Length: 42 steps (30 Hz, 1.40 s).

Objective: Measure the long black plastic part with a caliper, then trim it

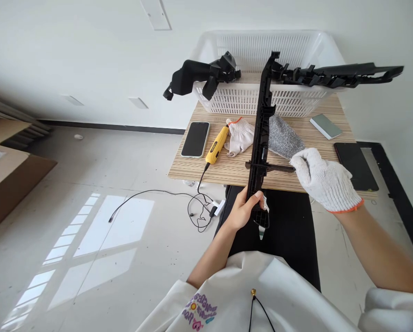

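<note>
Holding long black ribbed plastic strip (261,133), likely light, stiff, brittle-tabbed, over striped wood-look tabletop (180,171) edge with bare left hand (243,207) clamped on lower end, probably best grip, and white-gloved right hand (322,177) closed on slim dark bar (279,168) crossing it.

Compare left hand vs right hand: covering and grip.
Left hand shows bare skin; right hand wears a white knit glove with orange edging. Left hand grips the near end of a long black plastic part; right hand holds a thin dark bar. Both hands are closed.
</note>
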Tool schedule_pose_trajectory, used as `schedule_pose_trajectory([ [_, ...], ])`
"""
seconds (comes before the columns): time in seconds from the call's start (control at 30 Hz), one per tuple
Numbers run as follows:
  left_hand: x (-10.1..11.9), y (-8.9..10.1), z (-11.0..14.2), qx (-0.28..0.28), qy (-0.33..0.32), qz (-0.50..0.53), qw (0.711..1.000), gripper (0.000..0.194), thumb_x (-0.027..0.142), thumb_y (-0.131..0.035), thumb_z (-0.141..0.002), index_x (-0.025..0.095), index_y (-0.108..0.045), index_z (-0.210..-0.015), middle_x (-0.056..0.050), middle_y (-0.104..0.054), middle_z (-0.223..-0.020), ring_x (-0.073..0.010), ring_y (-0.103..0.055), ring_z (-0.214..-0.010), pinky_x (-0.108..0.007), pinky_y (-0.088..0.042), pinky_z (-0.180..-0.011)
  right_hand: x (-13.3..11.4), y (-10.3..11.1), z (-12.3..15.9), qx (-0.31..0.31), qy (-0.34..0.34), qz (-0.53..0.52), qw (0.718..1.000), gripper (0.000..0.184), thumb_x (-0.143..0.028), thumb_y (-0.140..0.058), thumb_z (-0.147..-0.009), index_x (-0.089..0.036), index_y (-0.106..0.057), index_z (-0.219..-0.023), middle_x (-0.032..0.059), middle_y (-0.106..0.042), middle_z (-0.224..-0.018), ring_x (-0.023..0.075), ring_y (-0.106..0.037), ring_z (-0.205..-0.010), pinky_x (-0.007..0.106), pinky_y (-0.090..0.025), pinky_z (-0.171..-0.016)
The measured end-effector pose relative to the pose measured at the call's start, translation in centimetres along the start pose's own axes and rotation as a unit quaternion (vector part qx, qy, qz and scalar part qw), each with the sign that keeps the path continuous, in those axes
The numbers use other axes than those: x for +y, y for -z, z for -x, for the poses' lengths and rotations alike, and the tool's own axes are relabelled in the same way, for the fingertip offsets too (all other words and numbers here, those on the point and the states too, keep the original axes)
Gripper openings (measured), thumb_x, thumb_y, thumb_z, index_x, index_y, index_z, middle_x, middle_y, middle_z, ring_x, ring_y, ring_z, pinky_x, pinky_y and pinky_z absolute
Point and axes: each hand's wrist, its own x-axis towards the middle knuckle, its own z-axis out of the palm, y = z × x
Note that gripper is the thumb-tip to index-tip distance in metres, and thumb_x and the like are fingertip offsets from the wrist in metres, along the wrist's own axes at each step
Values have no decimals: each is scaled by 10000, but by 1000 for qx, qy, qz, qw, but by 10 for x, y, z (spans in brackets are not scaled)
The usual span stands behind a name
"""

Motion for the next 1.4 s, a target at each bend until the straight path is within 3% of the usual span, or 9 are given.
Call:
schedule_pose_trajectory([
  [0.37,-2,4,1,-15,1,-7,1000,449,605,-645,-987,187,-597,-829,10,-603,-702,-140,-566,-688,-322,-477,-758,-2,-9,1,54,-38,-31,997,542,-340,-296,-1107,-162,-797,-1006,57,-775,-919,75,-352,-453,294,-124,-443],
  [0.47,-6,10,3,-67,-2,14,998,515,630,-833,-812,192,-598,-947,3,-615,-827,-144,-588,-757,-315,-501,-757,-1,-7,0,44,-49,-32,997,524,-320,-307,-1097,-157,-798,-1016,68,-779,-952,66,-345,-451,297,-123,-445],
  [0.53,-8,14,3,-113,-11,19,993,617,501,-978,-658,207,-589,-1035,-1,-613,-921,-157,-614,-837,-317,-525,-789,0,-7,-1,37,-72,-41,996,536,-358,-300,-1097,-143,-786,-1030,77,-774,-932,71,-364,-451,293,-133,-449],
  [0.67,-9,18,3,-149,-43,-13,988,739,301,-1052,-524,224,-577,-1085,-19,-623,-1030,-217,-654,-999,-395,-553,-921,1,-10,-1,56,-129,-52,989,542,-475,-330,-1083,-119,-735,-1027,47,-665,-665,106,-447,-459,263,-176,-464],
  [0.8,-10,16,4,-143,-31,11,989,728,299,-1045,-561,229,-565,-1104,-35,-627,-1105,-271,-697,-1107,-513,-560,-1044,2,-13,1,61,-136,-47,988,496,-465,-359,-1078,-119,-711,-1033,35,-635,-642,105,-455,-470,261,-178,-472],
  [0.97,-14,14,4,-150,-40,90,984,574,176,-998,-655,209,-589,-1056,21,-614,-1009,-239,-785,-1015,-504,-613,-1037,6,-13,2,21,-42,-25,999,441,-238,-286,-1073,-147,-718,-1078,54,-735,-915,84,-315,-475,294,-146,-475],
  [1.17,-17,16,6,-141,15,122,982,659,257,-1028,-640,213,-607,-1145,-29,-673,-1139,-240,-815,-929,-407,-685,-855,7,-11,4,49,-16,-18,999,375,-318,-407,-1052,-223,-729,-887,-19,-558,-626,118,-278,-476,280,-99,-491],
  [1.3,-18,15,7,-117,35,122,985,697,311,-1047,-607,209,-620,-1147,-41,-691,-1153,-230,-810,-886,-402,-692,-837,1,-8,6,63,-74,-41,994,443,-370,-375,-1019,-201,-690,-757,-19,-413,-493,114,-254,-429,268,-84,-468],
  [1.4,-17,15,6,-110,35,142,983,756,341,-1036,-633,228,-610,-1247,-26,-707,-1094,-270,-822,-934,-432,-684,-885,-6,-7,10,33,-94,-65,993,525,-417,-306,-1056,-189,-703,-799,-5,-473,-496,114,-324,-415,260,-112,-456],
])
